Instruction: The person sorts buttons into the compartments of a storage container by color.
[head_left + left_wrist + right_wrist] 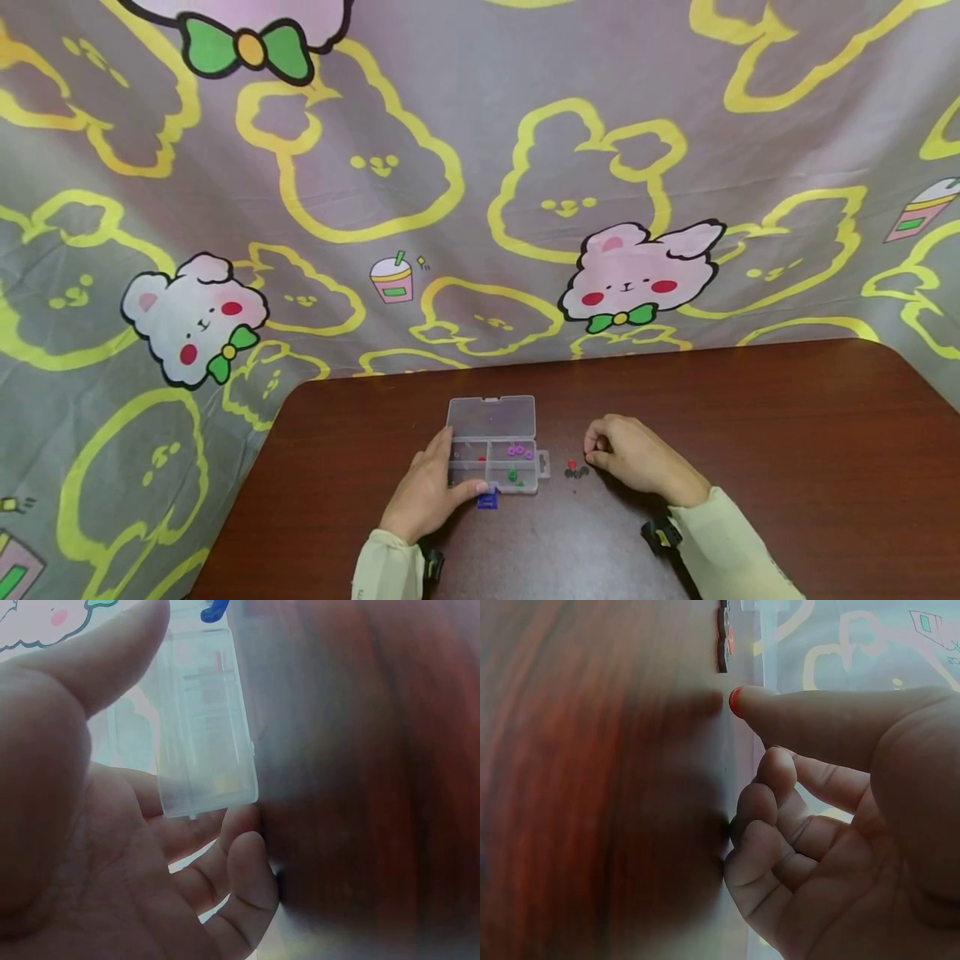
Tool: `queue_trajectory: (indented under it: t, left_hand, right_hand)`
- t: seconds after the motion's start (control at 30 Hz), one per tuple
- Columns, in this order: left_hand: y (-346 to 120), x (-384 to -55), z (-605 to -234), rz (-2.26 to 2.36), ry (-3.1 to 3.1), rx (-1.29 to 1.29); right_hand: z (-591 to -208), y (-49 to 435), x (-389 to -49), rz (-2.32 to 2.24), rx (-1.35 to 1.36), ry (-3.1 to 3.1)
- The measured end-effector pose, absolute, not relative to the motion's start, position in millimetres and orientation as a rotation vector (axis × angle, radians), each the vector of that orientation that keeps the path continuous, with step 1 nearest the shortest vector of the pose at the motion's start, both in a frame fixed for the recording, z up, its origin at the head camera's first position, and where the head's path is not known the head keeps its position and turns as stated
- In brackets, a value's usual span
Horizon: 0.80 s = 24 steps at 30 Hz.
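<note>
A clear plastic compartment box (512, 492) lies with its lid (492, 417) folded back. My left hand (427, 492) grips its left side, fingers behind and thumb along the front; in the left wrist view the box's end (206, 765) sits between thumb and fingers. Purple rings (519, 451), green pieces (513, 475) and a red bit (482, 459) lie inside. Right of the box are several small black pieces (577, 473) and a red piece (572, 463). My right hand (633, 454) rests beside them, fingers loosely curled, thumb and index apart. Something red (735, 701) shows at its thumb tip; I cannot tell what.
A blue piece (487, 499) sits at the box's front edge by the left thumb. The brown wooden table (570, 550) ends at a patterned cloth (480, 192) hung behind it. A dark band with a small device (662, 536) is on the right wrist.
</note>
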<state>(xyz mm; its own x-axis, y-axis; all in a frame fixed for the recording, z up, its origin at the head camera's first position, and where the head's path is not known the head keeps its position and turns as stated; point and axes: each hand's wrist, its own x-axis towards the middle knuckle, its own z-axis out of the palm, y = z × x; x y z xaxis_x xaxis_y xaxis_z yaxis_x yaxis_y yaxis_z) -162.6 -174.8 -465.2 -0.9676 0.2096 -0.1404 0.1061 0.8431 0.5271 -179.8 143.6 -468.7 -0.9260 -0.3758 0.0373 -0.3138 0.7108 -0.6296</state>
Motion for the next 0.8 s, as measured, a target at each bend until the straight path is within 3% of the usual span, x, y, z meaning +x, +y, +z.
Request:
queue_trajectory:
  t: [0.8]
  left_hand:
    - [-174, -161, -466, 0.799, 2.843, 0.262]
  right_hand:
    - [-460, 125, -179, -1.047, -0.585, 2.877]
